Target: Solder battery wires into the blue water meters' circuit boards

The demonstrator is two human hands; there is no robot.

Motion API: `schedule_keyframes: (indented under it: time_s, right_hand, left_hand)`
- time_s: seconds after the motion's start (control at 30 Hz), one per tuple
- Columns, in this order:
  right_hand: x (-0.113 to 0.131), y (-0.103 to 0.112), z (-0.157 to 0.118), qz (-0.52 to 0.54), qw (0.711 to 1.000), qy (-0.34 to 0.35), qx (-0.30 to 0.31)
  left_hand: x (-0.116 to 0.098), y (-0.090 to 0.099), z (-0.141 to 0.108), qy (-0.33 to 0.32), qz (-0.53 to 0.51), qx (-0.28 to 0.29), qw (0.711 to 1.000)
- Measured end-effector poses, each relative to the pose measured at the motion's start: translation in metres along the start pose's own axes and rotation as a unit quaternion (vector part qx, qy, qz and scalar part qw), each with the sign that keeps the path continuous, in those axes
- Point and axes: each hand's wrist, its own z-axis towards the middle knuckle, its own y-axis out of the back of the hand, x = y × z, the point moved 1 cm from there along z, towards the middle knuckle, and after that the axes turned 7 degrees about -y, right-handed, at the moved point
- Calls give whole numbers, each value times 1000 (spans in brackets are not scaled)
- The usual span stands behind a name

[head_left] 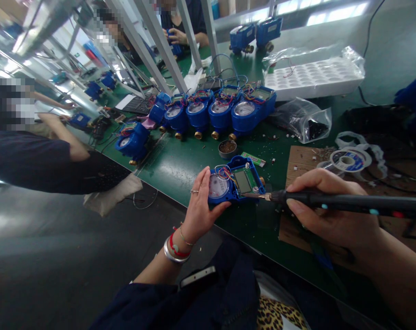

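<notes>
An opened blue meter [232,182] lies near the table's front edge, its round dial, small grey screen, green circuit board and thin coloured wires showing. My left hand [201,206] grips its left end, fingers over the rim and thumb along the near side. Between the thumb and fingers of my right hand [323,201] is a black soldering iron [352,203], held like a pen. Its tip reaches the near edge of the board; whether it touches is too small to tell. A small green board strip [253,159] lies just behind the meter.
Several blue meters [197,110] stand in a row behind, another [132,140] to the left. A round tin [227,147], white foam tray [314,78], plastic bag [306,121], cardboard [297,160] and solder spool [350,159] surround the work. Other people are at the left and back.
</notes>
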Motion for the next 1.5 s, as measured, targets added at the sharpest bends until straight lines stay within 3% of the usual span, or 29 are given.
schedule_keyframes:
  time_s: [0.63,1.5]
  right_hand:
    - [-6,-1,0,47,998,-29,21]
    - [-14,-2,2,57,998,-28,1]
  left_hand:
    - [0,0,0,-2,-1,-4,1000]
    - [-1,0,1,3,-2,0,1000]
